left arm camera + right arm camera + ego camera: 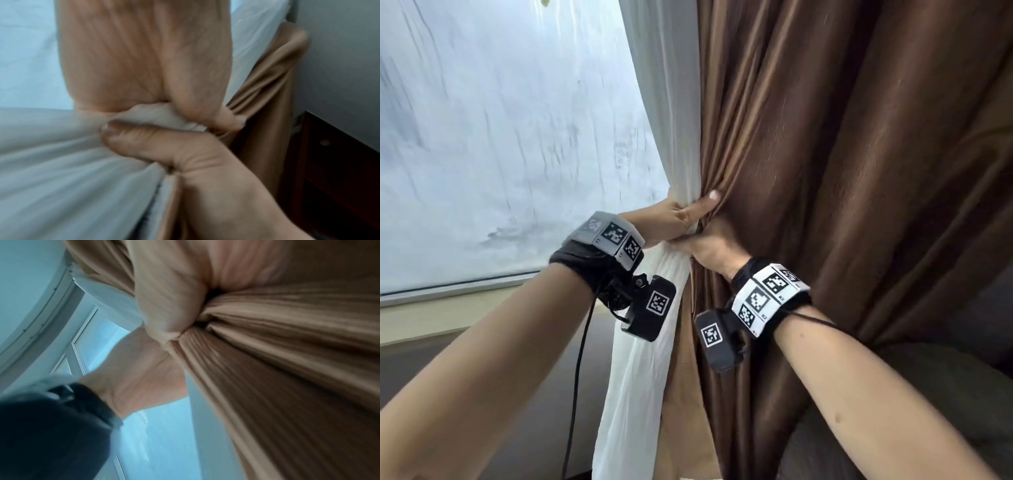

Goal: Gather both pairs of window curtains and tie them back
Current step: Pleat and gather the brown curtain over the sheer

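A white sheer curtain (659,130) hangs beside a brown pleated curtain (842,171) at the window's right side. My left hand (681,219) grips both, bunched together at waist height, with its thumb pressed on the brown folds. Directly below and touching it, my right hand (709,251) clutches the brown curtain's gathered edge. In the left wrist view my thumb (144,142) pinches white fabric (162,116) against the right hand (144,56). The right wrist view shows my right hand (170,313) buried in brown pleats (287,369); its fingertips are hidden.
Frosted window glass (500,137) fills the left, with a pale sill (448,294) under it. A dark cushioned seat (928,394) sits at the lower right. A dark wooden cabinet (329,162) stands behind the curtains by the wall. A black cable (578,359) hangs from my left wrist.
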